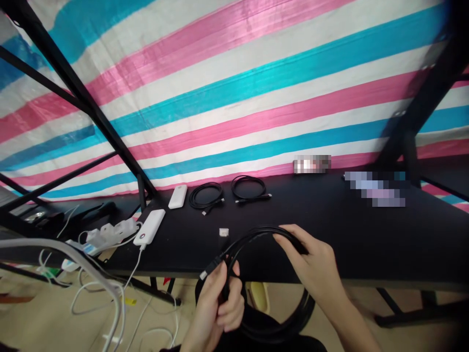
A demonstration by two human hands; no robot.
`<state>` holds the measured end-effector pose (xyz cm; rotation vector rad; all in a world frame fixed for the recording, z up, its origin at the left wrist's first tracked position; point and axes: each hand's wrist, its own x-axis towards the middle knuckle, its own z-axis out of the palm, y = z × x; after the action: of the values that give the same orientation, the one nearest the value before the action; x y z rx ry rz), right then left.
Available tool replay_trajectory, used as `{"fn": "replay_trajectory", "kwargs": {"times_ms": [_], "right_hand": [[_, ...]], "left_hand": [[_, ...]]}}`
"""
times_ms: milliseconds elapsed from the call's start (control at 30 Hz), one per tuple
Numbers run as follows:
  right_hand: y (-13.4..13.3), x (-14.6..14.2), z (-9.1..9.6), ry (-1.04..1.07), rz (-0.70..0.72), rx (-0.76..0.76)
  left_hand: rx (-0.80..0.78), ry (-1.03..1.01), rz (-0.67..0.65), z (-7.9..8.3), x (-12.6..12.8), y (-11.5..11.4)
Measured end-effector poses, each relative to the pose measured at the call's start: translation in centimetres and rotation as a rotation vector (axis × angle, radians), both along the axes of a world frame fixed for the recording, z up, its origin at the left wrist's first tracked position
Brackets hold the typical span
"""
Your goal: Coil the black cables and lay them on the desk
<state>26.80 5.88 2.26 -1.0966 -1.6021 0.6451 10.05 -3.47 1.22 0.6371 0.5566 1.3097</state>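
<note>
A coiled black cable (252, 233) is held in front of me, over the near edge of the black table. My left hand (222, 305) is closed round the left side of the coil, close to a black plug with a light metal tip (208, 269). Another plug with a pale end (223, 232) points up just beyond that hand. My right hand (311, 256) grips the upper right of the coil between thumb and fingers. The coil's lower loop hangs below the table edge above my lap.
Two more coiled black cables (206, 195) lie at the back of the table (330, 234). To their left are white power banks (149, 227), one with a white cable plugged in. A loaded power strip (98, 239) and loose white cords (113, 288) are at far left. Dark metal posts (86, 107) frame the sides.
</note>
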Motion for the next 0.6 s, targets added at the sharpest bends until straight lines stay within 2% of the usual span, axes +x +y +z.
{"fn": "replay_trajectory", "kwargs": {"times_ms": [100,200,300,367,433,500,600], "right_hand": [[0.1,0.2,0.2,0.07,0.076,-0.079],[0.4,0.4,-0.1,0.21,0.158,-0.188],[1.1,0.7,-0.8,0.347,0.163,-0.214],[1.6,1.0,-1.3,0.413,0.169,-0.22],[2.2,1.3,-1.7,0.428,0.204,-0.213],[2.7,1.6,-1.9,0.392,0.279,-0.196],[3.3,2.0,-2.0,0.294,0.422,-0.214]], "left_hand": [[0.032,-0.027,-0.033,-0.3,0.2,-0.2],[-0.004,-0.018,0.036,-0.8,0.3,0.2],[-0.042,-0.071,0.083,-1.6,0.2,0.9],[-0.003,-0.136,0.062,-2.3,-0.1,1.3],[0.003,-0.173,-0.015,-3.1,-0.6,1.7],[-0.062,-0.166,-0.095,-3.7,-1.4,1.9],[-0.166,-0.114,-0.103,-4.2,-2.3,2.3]]}}
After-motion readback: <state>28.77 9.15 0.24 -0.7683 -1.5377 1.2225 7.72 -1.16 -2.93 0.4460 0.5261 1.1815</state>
